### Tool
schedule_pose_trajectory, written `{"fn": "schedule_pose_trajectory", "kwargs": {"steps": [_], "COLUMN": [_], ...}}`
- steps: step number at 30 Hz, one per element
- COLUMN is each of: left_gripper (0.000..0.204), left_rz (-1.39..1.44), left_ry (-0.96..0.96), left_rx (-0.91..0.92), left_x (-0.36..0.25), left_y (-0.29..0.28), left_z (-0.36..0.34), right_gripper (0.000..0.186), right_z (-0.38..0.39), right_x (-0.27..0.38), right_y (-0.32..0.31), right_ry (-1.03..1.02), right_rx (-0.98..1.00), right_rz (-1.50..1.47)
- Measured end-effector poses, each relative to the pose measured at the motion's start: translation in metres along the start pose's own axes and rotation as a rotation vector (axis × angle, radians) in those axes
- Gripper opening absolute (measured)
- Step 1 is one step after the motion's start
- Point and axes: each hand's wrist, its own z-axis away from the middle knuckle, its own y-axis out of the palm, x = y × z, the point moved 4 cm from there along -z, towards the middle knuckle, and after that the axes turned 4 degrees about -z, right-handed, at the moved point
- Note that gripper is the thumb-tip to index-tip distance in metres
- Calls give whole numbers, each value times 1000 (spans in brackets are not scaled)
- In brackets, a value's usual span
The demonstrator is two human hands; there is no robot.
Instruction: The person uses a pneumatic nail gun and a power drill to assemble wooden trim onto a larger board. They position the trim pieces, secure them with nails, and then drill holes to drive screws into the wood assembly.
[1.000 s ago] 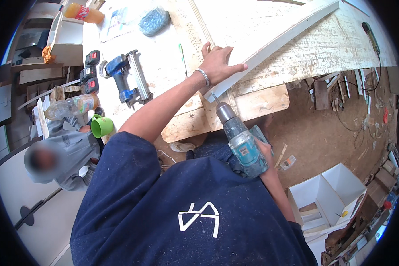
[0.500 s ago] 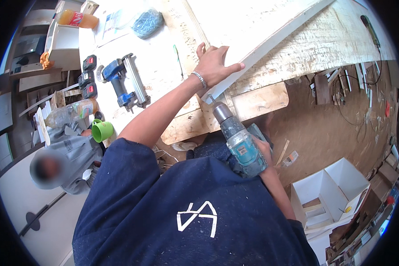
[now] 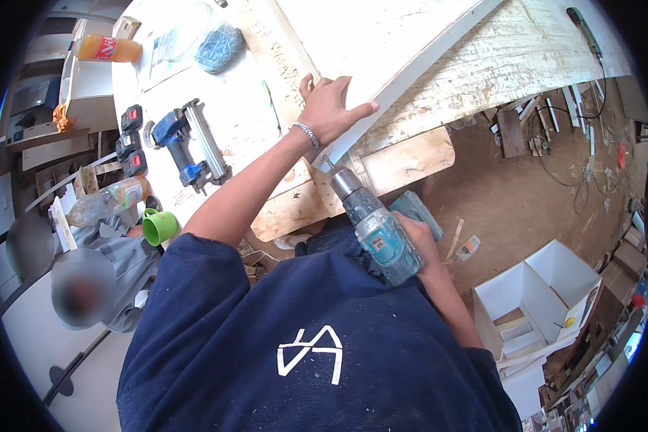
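Your right hand [image 3: 419, 246] grips the drill [image 3: 383, 237], its bit [image 3: 328, 161] pointed at the near end of the white board [image 3: 426, 63]; whether they touch is hard to tell. Your left hand [image 3: 331, 111] lies over the board on the table [image 3: 497, 72], fingers spread. To your left lie a nail gun [image 3: 171, 137] and three batteries [image 3: 129, 145], with a green mug [image 3: 160, 227] at the edge, near a person [image 3: 131, 258] in grey. A white box [image 3: 536, 288] stands on your right.
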Motion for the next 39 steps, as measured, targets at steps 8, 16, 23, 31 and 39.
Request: {"fn": "schedule_pose_trajectory", "kwargs": {"steps": [8,16,23,31,39], "left_gripper": [105,104,64,70,84], "left_rz": [-7,24,-29,-28,-192], "left_ry": [-8,-34,-8,-43,-376], "left_rx": [53,-4,-276,-434,-372], "left_x": [-2,7,-19,-52,-87], "left_y": [-4,-6,4,45,35], "left_z": [-1,7,50,77,69], "right_gripper": [42,47,36,33,35], "right_z": [1,15,88,45,-131], "right_x": [-23,-7,16,93,176], "right_y": [15,-41,-149,-215,-238], "right_ry": [244,162,-274,102,-387], "right_rx": [9,191,-29,-311,-103], "right_rz": [-322,-84,830,-158,-338]}}
